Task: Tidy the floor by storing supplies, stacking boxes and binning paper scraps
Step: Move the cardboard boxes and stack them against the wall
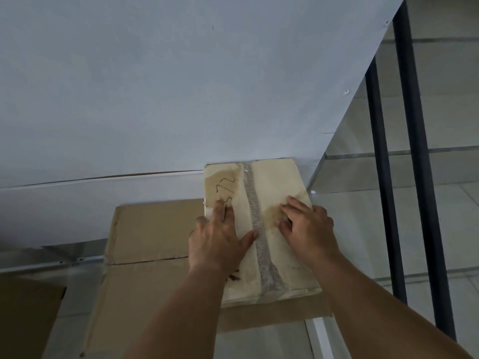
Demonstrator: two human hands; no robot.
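A pale cream cardboard box (277,182), sealed with a strip of clear tape down its middle, lies on top of a larger brown cardboard box (145,244), pushed back against the grey wall. My left hand (220,237) rests flat on the left half of the pale box's lid, fingers spread. My right hand (305,224) presses on the right half, fingers slightly curled on a brown torn patch. Neither hand holds anything.
A grey wall (155,86) stands right behind the boxes. Another brown box corner (26,320) shows at the lower left. To the right, a glass panel with dark vertical posts (417,177) stands over a tiled floor (453,229).
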